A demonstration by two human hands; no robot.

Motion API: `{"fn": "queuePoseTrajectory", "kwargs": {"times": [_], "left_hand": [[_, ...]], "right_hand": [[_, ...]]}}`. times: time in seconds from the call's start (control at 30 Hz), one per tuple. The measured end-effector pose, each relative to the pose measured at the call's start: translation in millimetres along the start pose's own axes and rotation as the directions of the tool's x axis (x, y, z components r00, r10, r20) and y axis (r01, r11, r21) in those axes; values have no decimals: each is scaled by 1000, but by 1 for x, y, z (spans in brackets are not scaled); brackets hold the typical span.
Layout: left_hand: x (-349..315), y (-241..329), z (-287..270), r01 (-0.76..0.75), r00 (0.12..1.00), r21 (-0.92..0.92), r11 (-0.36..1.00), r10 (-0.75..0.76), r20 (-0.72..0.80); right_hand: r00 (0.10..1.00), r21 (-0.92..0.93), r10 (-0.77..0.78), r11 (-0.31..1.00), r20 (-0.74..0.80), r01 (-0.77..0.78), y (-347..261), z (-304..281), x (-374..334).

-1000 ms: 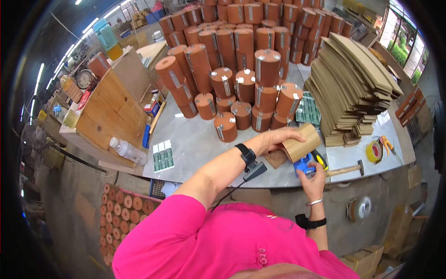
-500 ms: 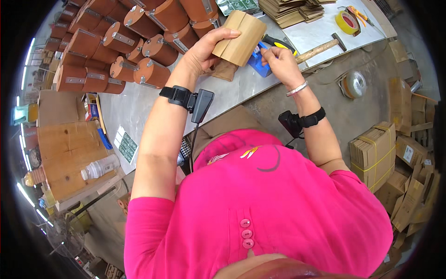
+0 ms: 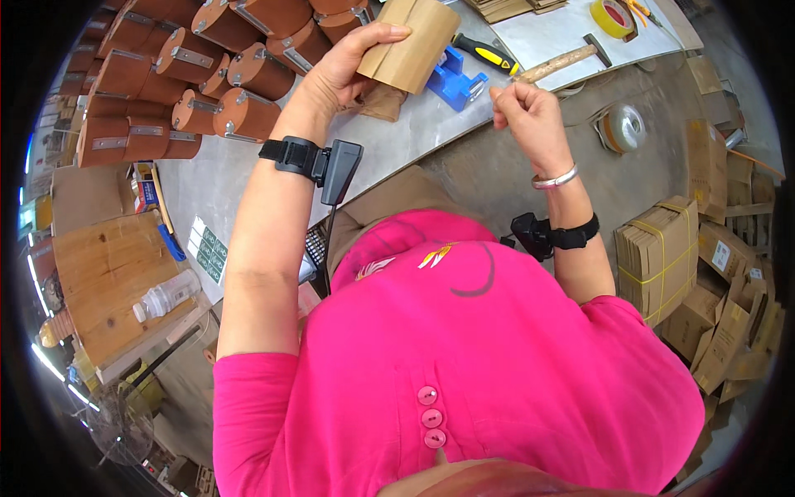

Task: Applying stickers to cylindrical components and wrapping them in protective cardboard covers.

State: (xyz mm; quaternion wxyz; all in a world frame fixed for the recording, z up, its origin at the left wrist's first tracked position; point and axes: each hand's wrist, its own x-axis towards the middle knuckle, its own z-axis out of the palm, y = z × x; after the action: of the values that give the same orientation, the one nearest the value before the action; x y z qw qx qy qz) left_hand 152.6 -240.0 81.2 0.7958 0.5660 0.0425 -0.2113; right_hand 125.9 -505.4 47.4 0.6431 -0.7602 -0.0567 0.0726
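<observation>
In the head view, a tan cylinder [image 3: 418, 45] is held up over the near edge of the grey surface [image 3: 414, 139], tilted, its upper end leaning to the right. It is smooth and matt, pale brown like card or veneer, with faint streaks along its length and a thin, straight, darker seam on the side towards the left hand [image 3: 346, 65]. That hand's grip is closed on it, the thumb lying across the front. The right hand [image 3: 534, 120] is apart from it, off to the right, its grip narrow, with the fingers curled in; whether they pinch anything thin I cannot tell. Between the right hand and the cylinder, a blue tool [image 3: 451, 81] sits on the surface.

The left fingers are mostly hidden behind the cylinder, as is its far side; whether it is hollow cannot be made out. Its top meets the upper rim of the view. The crumpled brown piece [image 3: 383, 103] beneath is partly covered, its material unclear. The reddish-brown cylinders [image 3: 248, 114] and the yellow tape roll [image 3: 598, 18] are cut off above.
</observation>
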Motion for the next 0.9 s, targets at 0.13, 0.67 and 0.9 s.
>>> {"fn": "queuePoseTrajectory", "kwargs": {"times": [0.13,0.67,0.9], "left_hand": [[3,0,-2,-10,1000,-3,1000,10,-20],[-25,-28,14,-328,917,350,877,384,-105],[-36,-26,23,-370,861,438,819,480,-171]], "right_hand": [[976,-5,215,977,12,-215,29,2,-2],[772,13,-543,820,331,572,-80,46,12],[857,-357,-445,781,260,513,-74,51,27]]}}
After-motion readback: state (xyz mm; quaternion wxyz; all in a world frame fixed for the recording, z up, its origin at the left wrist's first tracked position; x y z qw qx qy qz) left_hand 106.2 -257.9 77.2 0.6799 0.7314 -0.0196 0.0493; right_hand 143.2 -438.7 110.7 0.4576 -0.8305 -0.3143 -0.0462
